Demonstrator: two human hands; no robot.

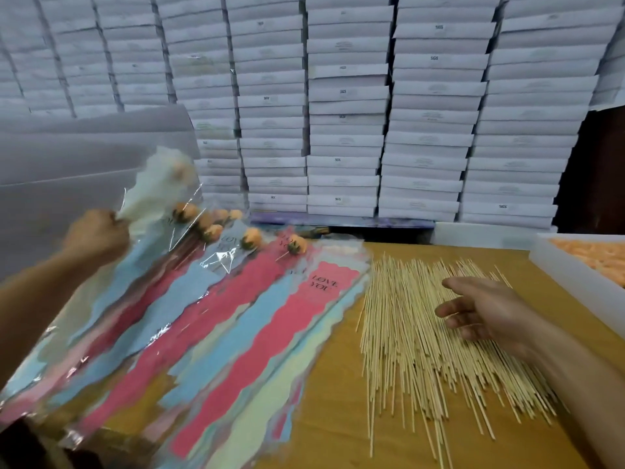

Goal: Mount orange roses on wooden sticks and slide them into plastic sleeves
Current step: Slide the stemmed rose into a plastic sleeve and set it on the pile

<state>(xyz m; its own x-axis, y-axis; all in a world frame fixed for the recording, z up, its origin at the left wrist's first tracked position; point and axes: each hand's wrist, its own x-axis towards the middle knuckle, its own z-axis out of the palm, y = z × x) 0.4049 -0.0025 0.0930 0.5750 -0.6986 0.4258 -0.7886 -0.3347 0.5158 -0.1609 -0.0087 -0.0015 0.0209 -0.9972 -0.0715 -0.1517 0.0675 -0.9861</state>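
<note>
My left hand grips a clear sleeve with a pale cream card, raised at the left, an orange rose blurred at its top. Below it lie several sleeved orange roses on sticks, heads toward the back. Pink, blue and green plastic sleeves marked "LOVE YOU" fan across the table's left half. My right hand hovers open with relaxed fingers over a wide pile of wooden sticks on the right. It holds nothing.
A white tray of loose orange roses stands at the right edge. Tall stacks of white boxes wall off the back. A large grey sheet leans at the back left. Bare wooden table shows between sleeves and sticks.
</note>
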